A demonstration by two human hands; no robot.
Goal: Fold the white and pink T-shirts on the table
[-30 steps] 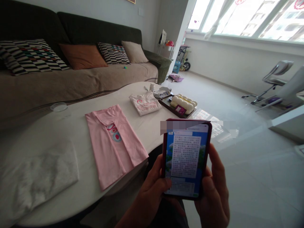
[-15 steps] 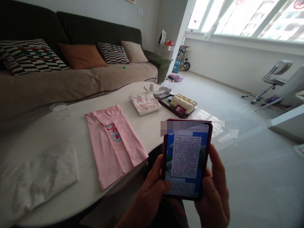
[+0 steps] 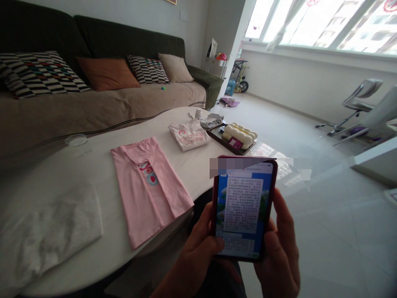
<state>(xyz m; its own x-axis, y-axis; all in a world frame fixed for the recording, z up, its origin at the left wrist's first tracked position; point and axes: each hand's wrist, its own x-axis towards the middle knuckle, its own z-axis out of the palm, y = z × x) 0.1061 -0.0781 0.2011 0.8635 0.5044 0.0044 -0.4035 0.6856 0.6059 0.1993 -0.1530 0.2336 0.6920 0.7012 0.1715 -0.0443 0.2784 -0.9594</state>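
Note:
Both hands hold a red-cased phone (image 3: 242, 207) upright in front of me, its lit screen full of text. My left hand (image 3: 194, 256) grips its left edge, thumb resting on the lower screen. My right hand (image 3: 279, 252) wraps the right edge and the bottom. To the left, on the white oval table (image 3: 102, 252), lies a partly folded pink garment (image 3: 149, 188) with a printed motif. A folded white garment (image 3: 46, 227) lies nearer the left edge, and a small folded pale pink garment (image 3: 189, 135) sits farther back.
A dark tray (image 3: 234, 142) with a cream cushiony item stands at the table's far end, beside small bottles and wrappers. A clear dish (image 3: 76, 140) sits near the sofa (image 3: 93, 103), which carries several cushions. An office chair (image 3: 356, 105) stands on the tiled floor at right.

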